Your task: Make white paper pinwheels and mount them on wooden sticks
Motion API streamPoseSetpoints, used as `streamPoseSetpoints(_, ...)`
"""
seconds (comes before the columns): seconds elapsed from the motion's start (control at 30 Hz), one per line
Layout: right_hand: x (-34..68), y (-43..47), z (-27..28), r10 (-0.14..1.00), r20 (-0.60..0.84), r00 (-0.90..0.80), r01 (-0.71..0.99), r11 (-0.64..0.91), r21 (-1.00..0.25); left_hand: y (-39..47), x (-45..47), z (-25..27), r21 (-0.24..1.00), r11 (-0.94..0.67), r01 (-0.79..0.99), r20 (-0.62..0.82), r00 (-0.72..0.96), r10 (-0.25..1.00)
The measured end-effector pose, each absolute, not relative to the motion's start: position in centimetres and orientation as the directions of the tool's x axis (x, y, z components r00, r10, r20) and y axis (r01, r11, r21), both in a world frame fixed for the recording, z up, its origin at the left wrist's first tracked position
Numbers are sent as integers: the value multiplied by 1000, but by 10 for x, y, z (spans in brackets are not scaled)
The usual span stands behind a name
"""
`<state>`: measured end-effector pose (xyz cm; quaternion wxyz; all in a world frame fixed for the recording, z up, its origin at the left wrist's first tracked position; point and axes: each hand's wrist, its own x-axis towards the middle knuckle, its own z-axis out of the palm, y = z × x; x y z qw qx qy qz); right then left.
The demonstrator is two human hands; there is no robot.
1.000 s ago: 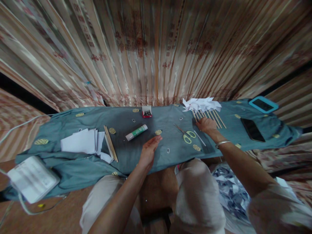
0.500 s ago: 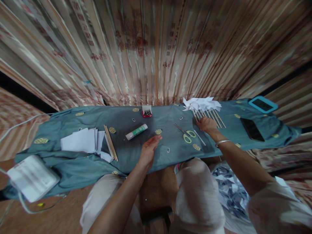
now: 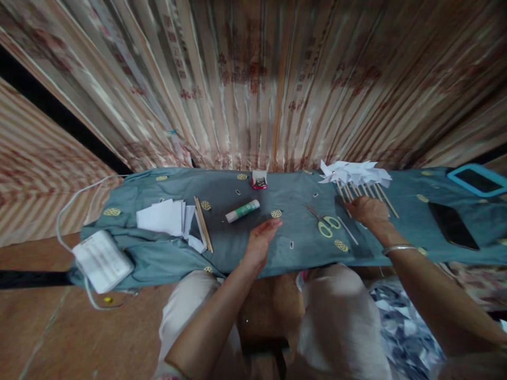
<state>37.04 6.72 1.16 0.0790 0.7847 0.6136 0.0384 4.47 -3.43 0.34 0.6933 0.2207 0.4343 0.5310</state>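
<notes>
Several white paper pinwheels point(image 3: 356, 174) on thin wooden sticks lie in a row at the back right of the cloth-covered table. My right hand point(image 3: 368, 211) rests over their sticks, its fingers curled and closed around the leftmost stick; the fingertips are partly hidden. My left hand point(image 3: 263, 240) hovers over the middle of the table's front part, fingers stretched and holding nothing. Between the hands lie green-handled scissors point(image 3: 327, 224) and a thin white stick point(image 3: 348, 230). Beyond the left hand is a glue stick point(image 3: 242, 211).
An open red box point(image 3: 260, 182) of small metal pins stands at the back. White paper sheets point(image 3: 162, 217) and wooden sticks point(image 3: 204, 224) lie left, near a white corded box point(image 3: 103, 261). A black phone point(image 3: 453, 226) and a blue-framed device point(image 3: 479, 179) are at right. Below, a bag of folded paper point(image 3: 407, 327).
The view has turned left, so everything appears shifted to the right. My right hand stays at the pinwheel sticks, and my left hand keeps its stretched pose over the table.
</notes>
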Motion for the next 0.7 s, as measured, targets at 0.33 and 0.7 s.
streamPoseSetpoints(0.33,238,14,16,988,130,85,946,-39,-321,-55,32,16,790,306,-531,-349,22,937)
streamPoseSetpoints(0.7,170,-16,-24,997,60,-51,715,79,-695,-153,-4,113,851,119,-512,12,244,970)
